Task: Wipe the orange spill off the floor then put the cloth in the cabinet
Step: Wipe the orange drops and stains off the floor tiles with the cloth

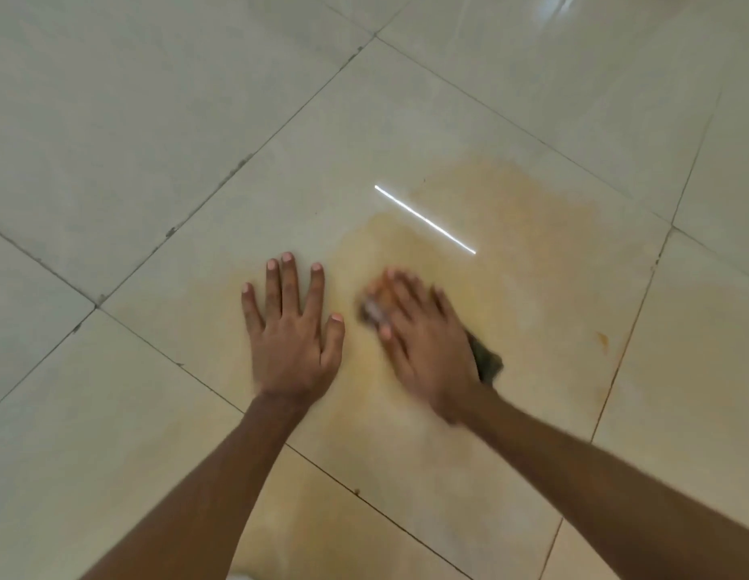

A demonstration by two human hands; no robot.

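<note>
Spill [510, 261] first; how does it lie?
– As a thin, pale orange film with soft uneven edges; it covers much of one large glossy tile of the floor [155, 119], and runs back toward the person between the two forearms; a small darker orange spot [603, 339] sits apart at the right, near a grout line.

And the cloth [487, 364]?
– On the spill, under the right hand [427, 341]; a dark, crumpled corner sticks out by the wrist, and a lighter, blurred bit shows beyond the thumb; its weave is too smeared to tell.

Is that hand grasping it?
– It lies on top, fingers stretched forward and pressing down, as far as the blur shows; nothing curls round the cloth.

The other hand?
– The left hand [291, 328] is flat on the tile just beside the cloth, fingers spread and straight, holding nothing; its thumb is near but apart from the right hand.

Room around them?
– Smooth cream tiles on all sides, split by thin dark grout lines with chipped spots; a bright straight streak of reflected light [425, 219] crosses the spill's far edge.
</note>
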